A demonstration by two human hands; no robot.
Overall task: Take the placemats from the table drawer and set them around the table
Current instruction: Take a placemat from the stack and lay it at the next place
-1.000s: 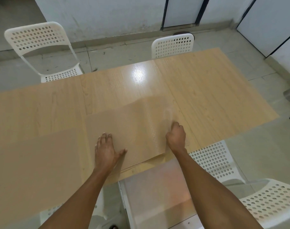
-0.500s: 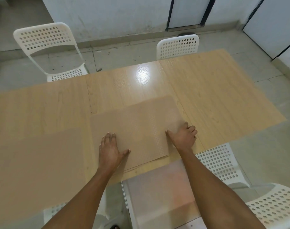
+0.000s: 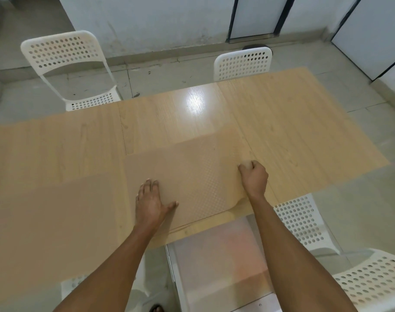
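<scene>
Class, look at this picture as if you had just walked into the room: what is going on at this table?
A person is laying placemats on a wooden table. The left hand presses flat on a small stack of mats at the near edge, while the right hand pinches the right edge of the top mat, lifting its near corner. Another placemat already lies to the left. The table drawer stands open below, and white chairs stand around.

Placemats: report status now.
Left hand flat on placemat stack. Right hand pinching top mat's right edge. One placemat already laid left. Nothing blocking.

Head view, steeply downward (table-close)
</scene>
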